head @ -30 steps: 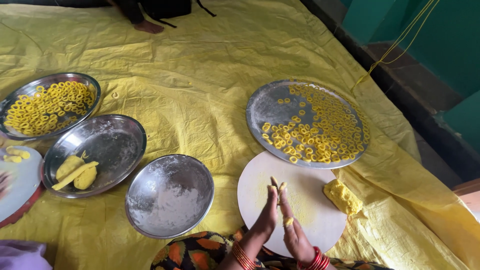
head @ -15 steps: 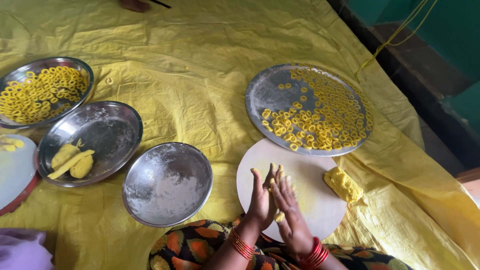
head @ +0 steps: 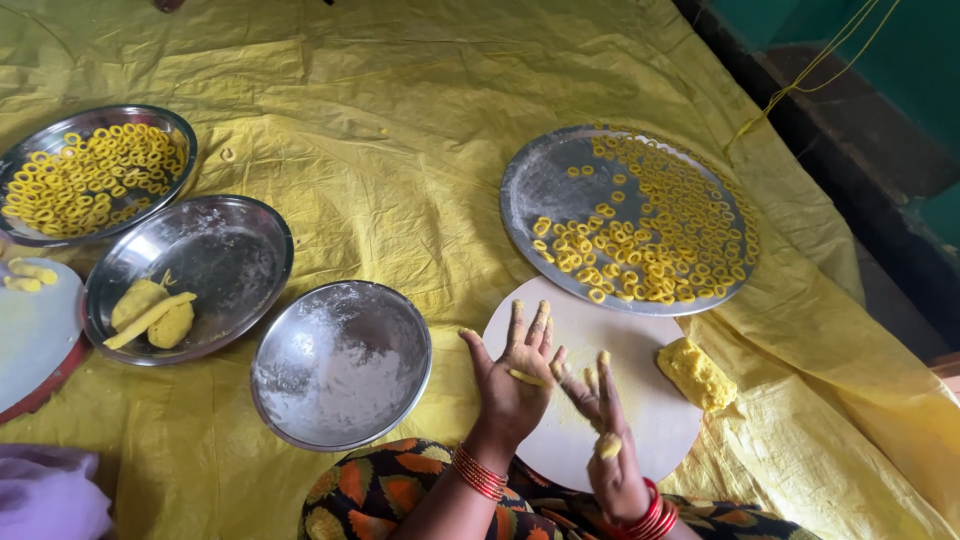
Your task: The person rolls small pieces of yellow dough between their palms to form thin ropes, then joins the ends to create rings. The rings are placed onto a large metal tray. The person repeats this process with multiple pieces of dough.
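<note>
My left hand (head: pixel 512 375) and my right hand (head: pixel 602 432) hover palm to palm over a round white board (head: pixel 640 370). A thin strip of yellow dough (head: pixel 527 377) lies on the left palm, touched by the right fingertips. Bits of dough stick to the right fingers. A lump of yellow dough (head: pixel 696 373) rests on the board's right edge. Beyond the board sits a steel plate (head: pixel 545 185) covered with several small yellow dough rings (head: pixel 650 245).
A steel bowl dusted with flour (head: pixel 341 362) stands left of my hands. Further left a steel dish (head: pixel 225 255) holds dough pieces (head: pixel 150 313). Another plate of rings (head: pixel 88 180) and a second board (head: pixel 35 330) lie at far left. Yellow cloth (head: pixel 400 130) covers the floor.
My hands have slid against each other, the left palm opening out and the right hand drawing back toward me. The camera has tilted slightly.
</note>
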